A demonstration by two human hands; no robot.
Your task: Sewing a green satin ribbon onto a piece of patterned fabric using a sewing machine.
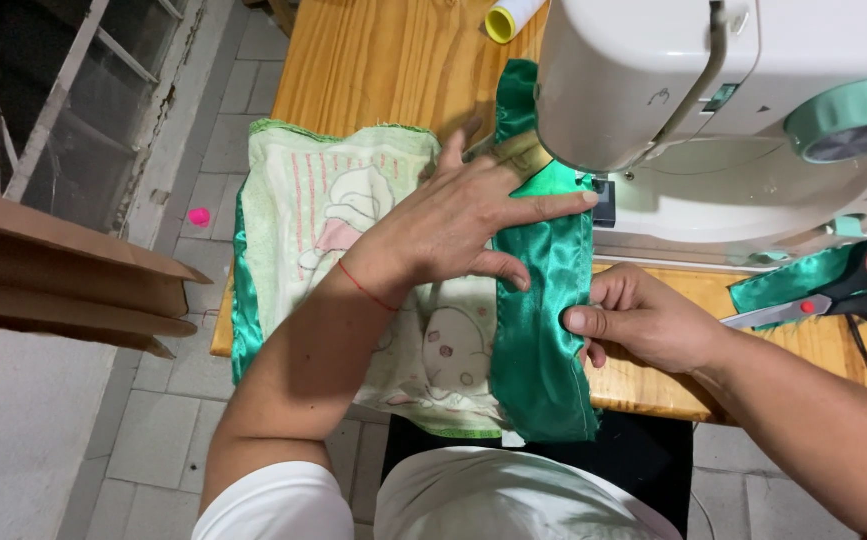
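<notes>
Green satin band (543, 330) is the thing under my hands: it is shiny, smooth and bright green, and it runs along the edge of a pale towel cloth (353, 240). This cloth is light cream with pink stripes and a soft printed cartoon figure, and a thin green border goes around it. The band lies from 12 o'clock, under the head of the sewing machine (713, 110), down to 6 o'clock, where its end hangs over the table edge toward my lap.

My left hand (463, 225) lies flat and open on the fabric, fingers spread and pointing to 3 o'clock, pressing both the cloth and the band; the index finger reaches almost to the machine. A thin red thread is around that wrist. My right hand (643, 320) is at 3 o'clock of the band, closed on its edge, with the thumb on top pinching the satin.

At 3 o'clock, farther out, scissors with red and black handles (843, 290) lie on another piece of green satin (803, 275). At 12 o'clock a yellow spool of thread (508, 18) lies on the wooden table (373, 60), which is light, with visible grain. At 9 o'clock I see a grey tiled floor (153, 440), brown cardboard (63, 270) and a barred window frame (73, 90).
</notes>
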